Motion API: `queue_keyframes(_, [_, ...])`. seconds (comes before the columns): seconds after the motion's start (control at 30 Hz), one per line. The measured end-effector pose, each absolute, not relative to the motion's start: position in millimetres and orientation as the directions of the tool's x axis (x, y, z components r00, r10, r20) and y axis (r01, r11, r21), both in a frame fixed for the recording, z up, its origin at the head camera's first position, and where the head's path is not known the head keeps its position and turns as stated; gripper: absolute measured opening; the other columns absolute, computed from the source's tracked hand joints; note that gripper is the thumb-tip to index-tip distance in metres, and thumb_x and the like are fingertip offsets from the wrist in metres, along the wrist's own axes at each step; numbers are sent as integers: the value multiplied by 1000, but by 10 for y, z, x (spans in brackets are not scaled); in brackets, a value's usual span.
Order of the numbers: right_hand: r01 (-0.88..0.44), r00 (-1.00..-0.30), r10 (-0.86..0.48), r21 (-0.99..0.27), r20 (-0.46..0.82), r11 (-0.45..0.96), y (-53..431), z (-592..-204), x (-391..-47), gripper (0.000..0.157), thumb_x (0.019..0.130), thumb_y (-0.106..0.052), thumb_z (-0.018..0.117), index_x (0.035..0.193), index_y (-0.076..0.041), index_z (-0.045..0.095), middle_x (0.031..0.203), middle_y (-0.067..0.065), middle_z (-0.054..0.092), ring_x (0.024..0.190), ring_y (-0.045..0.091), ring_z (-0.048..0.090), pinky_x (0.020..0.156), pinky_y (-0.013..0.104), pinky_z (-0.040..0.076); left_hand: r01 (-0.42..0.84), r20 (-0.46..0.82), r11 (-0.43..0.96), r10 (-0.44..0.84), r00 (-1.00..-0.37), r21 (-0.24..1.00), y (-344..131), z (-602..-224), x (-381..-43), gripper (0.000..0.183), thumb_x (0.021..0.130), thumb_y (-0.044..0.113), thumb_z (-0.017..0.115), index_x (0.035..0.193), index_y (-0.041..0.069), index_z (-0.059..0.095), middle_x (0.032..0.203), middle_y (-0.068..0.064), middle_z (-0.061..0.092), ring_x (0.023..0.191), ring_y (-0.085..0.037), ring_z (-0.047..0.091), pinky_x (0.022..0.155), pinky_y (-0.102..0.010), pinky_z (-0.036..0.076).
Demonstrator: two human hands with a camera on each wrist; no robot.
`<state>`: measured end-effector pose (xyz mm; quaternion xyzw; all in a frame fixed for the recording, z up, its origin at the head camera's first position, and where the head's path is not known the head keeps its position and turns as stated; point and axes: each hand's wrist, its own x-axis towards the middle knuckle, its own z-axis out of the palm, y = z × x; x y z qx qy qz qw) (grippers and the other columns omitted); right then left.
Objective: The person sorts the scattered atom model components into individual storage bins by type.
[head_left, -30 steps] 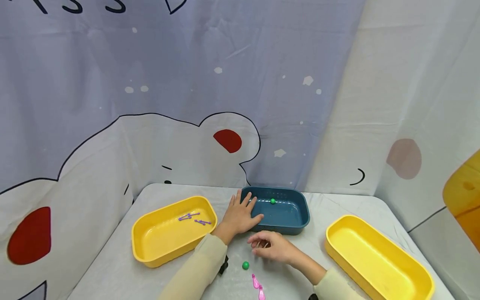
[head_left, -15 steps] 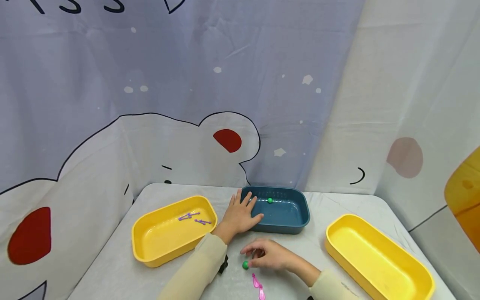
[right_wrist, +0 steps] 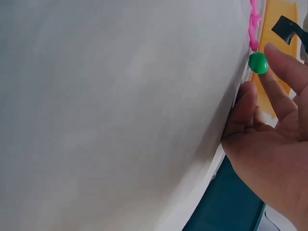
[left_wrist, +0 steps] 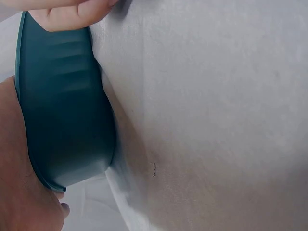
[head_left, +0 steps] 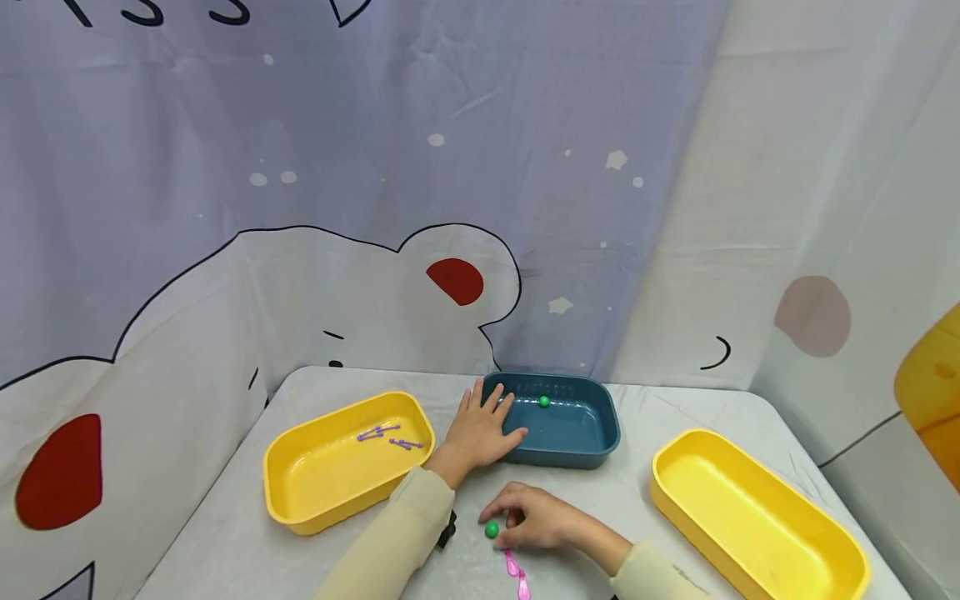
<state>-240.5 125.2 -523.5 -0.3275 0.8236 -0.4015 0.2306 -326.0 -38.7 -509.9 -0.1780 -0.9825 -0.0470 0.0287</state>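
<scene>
My left hand (head_left: pixel 477 429) lies spread with straight fingers over the left end of the dark teal tray (head_left: pixel 517 457), fingertips at its far rim. A green ball (head_left: pixel 544 402) sits inside that tray. Thumb and forefinger of my right hand (head_left: pixel 542 518) stand apart around a second green ball (head_left: pixel 491 530) on the table, with a gap wider than the ball. In the right wrist view this ball (right_wrist: pixel 258 62) shows beside the fingertips; touch is unclear. Just below my right thumb lie pink drop-shaped pieces (head_left: pixel 513 565), the nearest partly covered by the hand.
At left stands a yellow tray (head_left: pixel 300 508) with several thin purple sticks (head_left: pixel 378 432) inside. A second yellow tray (head_left: pixel 750 521) stands at right, angled toward the front. A printed cloth (head_left: pixel 562 250) hangs right behind the table.
My right hand has come nearer and to the left, from beside the teal tray down to the loose green ball, which has stayed put. My left hand has not moved.
</scene>
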Motion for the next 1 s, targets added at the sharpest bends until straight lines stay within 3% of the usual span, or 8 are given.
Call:
queue_keyframes(0.33, [-434, -691, -718, -746, -84, 505, 1193, -5210, -2411, 16, 87, -13, 81, 101, -18, 79, 97, -8, 62, 78, -2, 52, 74, 18, 47, 353, 60, 932, 349, -935, 84, -390, -5110, -3281, 78, 100, 70, 32, 161, 22, 32, 168, -4, 23, 156, -39, 5, 125, -55, 11])
queue_keyframes(0.7, [-415, -725, -685, -755, -62, 508, 1245, -5182, -2410, 14, 90, -15, 78, 103, -17, 77, 85, -16, 66, 77, -3, 56, 73, 20, 49, 352, 51, 932, 349, -936, 89, -383, -5124, -3289, 78, 100, 70, 32, 161, 22, 30, 169, -4, 22, 156, -39, 3, 125, -56, 9])
queue_keyframes(1.0, [-424, -747, -665, -781, 15, 458, 1343, -5070, -2426, 18, 91, -17, 77, 108, -10, 76, 87, -9, 71, 71, 1, 59, 64, 21, 50, 352, 56, 932, 349, -936, 89, -390, -5117, -3285, 78, 100, 70, 34, 161, 22, 32, 168, -4, 23, 156, -39, 4, 125, -56, 11])
